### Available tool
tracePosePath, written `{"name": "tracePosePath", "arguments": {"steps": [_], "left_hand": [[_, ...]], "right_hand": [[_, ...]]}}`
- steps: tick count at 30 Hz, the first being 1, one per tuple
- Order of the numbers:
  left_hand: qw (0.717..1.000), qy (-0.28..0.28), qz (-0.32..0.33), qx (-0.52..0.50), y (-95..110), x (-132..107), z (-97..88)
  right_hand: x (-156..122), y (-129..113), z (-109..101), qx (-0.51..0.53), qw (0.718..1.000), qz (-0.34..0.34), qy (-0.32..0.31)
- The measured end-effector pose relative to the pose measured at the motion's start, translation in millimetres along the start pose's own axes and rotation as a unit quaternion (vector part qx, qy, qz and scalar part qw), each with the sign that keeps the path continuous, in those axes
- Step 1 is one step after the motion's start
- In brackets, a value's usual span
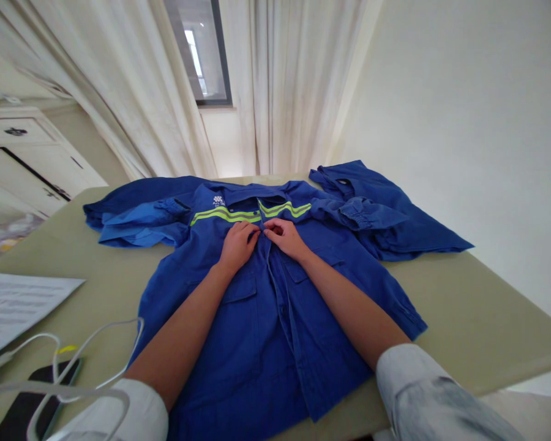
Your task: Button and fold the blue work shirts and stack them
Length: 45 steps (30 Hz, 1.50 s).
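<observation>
A blue work jacket (pixel 239 318) with a yellow-green and grey stripe across the chest lies spread on the table, its collar at the far side. At the front opening, just below the stripe, my left hand (pixel 239 245) pinches the jacket's left-hand front edge. Close beside it, my right hand (pixel 285 237) pinches the opposite front edge with thumb and forefinger. Below my hands the two front edges lie loosely side by side, with a button visible along the opening. Whatever small fastener may be between my fingertips is hidden.
More folded blue cloth (pixel 404 214) lies at the far right of the table (pixel 468 318). To the left are a printed sheet (pixel 22 300), a dark phone (pixel 27 404) and a white cable (pixel 92 337). Curtains (pixel 298 79) hang behind; a white cabinet (pixel 32 159) stands at left.
</observation>
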<state>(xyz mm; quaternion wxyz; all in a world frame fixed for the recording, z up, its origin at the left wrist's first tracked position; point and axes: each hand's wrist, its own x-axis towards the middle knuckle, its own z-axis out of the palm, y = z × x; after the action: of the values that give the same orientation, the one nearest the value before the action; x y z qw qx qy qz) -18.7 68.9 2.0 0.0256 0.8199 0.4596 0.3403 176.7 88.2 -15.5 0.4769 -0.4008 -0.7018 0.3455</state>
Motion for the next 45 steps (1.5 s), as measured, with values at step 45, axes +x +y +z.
{"name": "tracePosePath", "arguments": {"steps": [45], "left_hand": [[0.996,0.028,-0.057,-0.069,-0.9,-0.4,-1.1]], "right_hand": [[1.8,-2.6,8.2,-0.029,0.998,0.033,-0.039]]}}
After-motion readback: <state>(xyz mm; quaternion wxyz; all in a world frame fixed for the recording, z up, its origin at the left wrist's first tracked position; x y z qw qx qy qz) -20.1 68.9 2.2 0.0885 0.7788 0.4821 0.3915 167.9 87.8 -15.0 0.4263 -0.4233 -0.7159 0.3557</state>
